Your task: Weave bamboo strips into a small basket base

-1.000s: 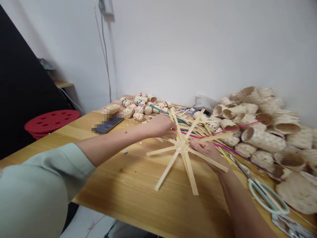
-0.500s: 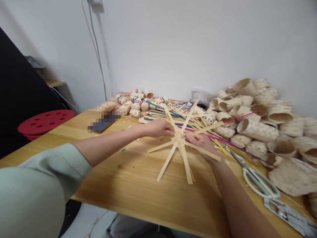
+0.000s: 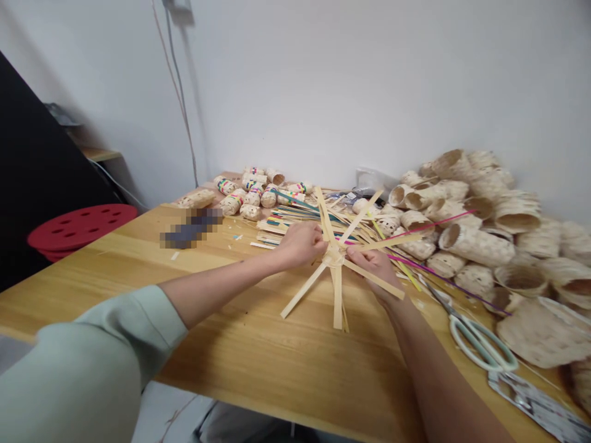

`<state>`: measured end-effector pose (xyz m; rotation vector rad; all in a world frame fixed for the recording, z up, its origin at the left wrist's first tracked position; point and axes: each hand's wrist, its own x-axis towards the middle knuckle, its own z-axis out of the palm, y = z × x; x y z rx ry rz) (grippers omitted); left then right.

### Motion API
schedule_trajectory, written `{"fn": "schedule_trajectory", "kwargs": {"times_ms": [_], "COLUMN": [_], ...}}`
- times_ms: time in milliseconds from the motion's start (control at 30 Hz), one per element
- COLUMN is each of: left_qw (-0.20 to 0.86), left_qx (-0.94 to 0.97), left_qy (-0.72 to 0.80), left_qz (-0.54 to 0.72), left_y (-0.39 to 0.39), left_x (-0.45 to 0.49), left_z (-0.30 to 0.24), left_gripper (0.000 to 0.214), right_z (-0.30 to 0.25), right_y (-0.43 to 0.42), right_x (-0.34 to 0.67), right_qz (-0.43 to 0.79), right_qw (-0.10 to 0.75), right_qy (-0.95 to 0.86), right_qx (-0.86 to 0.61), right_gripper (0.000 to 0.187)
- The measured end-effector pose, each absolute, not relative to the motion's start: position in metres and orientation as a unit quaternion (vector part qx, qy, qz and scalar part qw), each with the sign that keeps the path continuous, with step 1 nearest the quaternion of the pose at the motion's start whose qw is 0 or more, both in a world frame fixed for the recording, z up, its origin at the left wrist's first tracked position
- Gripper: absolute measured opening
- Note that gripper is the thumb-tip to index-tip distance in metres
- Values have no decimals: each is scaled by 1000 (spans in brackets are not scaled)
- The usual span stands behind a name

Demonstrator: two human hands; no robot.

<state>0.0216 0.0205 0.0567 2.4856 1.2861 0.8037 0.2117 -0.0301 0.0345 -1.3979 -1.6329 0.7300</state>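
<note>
A star-shaped weave of pale bamboo strips (image 3: 337,295) is held up over the wooden table, its flat strips radiating from a small woven centre. My left hand (image 3: 302,245) is closed at the centre's left edge, fingertips pinching the weave; its fingers partly hide what lies under them. On the other side, my right hand (image 3: 375,266) grips the weave near its centre, thumb on top, with strips passing over the hand. Behind the weave lies a heap of loose strips (image 3: 295,212), mostly pale, some teal.
Woven cylinders (image 3: 480,243) pile up along the right. Scissors (image 3: 480,338) lie on the table (image 3: 221,344) at the right, beside a metal tool (image 3: 530,400). Small colour-banded woven pieces (image 3: 253,191) sit at the back. A blurred dark object (image 3: 194,229) and a red stool (image 3: 83,227) are leftward.
The star weave has turned clockwise a little in my hands. My left hand has shifted slightly right and down, and the left forearm has moved with it. My right hand stays at the weave.
</note>
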Motion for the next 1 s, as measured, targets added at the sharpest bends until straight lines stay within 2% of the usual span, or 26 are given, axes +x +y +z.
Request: {"fn": "schedule_trajectory", "kwargs": {"times_ms": [100, 167, 300, 433, 600, 667, 800, 1000], "left_qw": [-1, -42, -29, 12, -126, -137, -49, 291], "left_qx": [862, 866, 852, 831, 869, 877, 876, 817], "left_qy": [418, 405, 418, 449, 366, 350, 367, 414], "left_qz": [288, 289, 312, 327, 310, 299, 310, 277], "left_y": [19, 20, 22, 23, 14, 12, 15, 31], "left_x": [19, 15, 5, -2, -1, 3, 9, 8], "left_z": [54, 51, 49, 54, 59, 58, 56, 63], "left_gripper": [22, 26, 32, 23, 19, 21, 20, 20], "right_z": [32, 30, 27, 28, 31, 31, 31, 28], "right_y": [-29, -29, -30, -32, -33, -33, -33, -32], "right_x": [210, 209, 207, 204, 201, 201, 202, 204], "right_qz": [280, 282, 293, 302, 295, 297, 315, 335], "right_qw": [428, 438, 440, 425, 426, 428, 428, 447], "right_qy": [-654, -649, -639, -625, -633, -630, -620, -611], "right_qx": [-557, -555, -559, -580, -576, -575, -576, -560], "right_gripper": [44, 43, 44, 49, 47, 47, 49, 48]}}
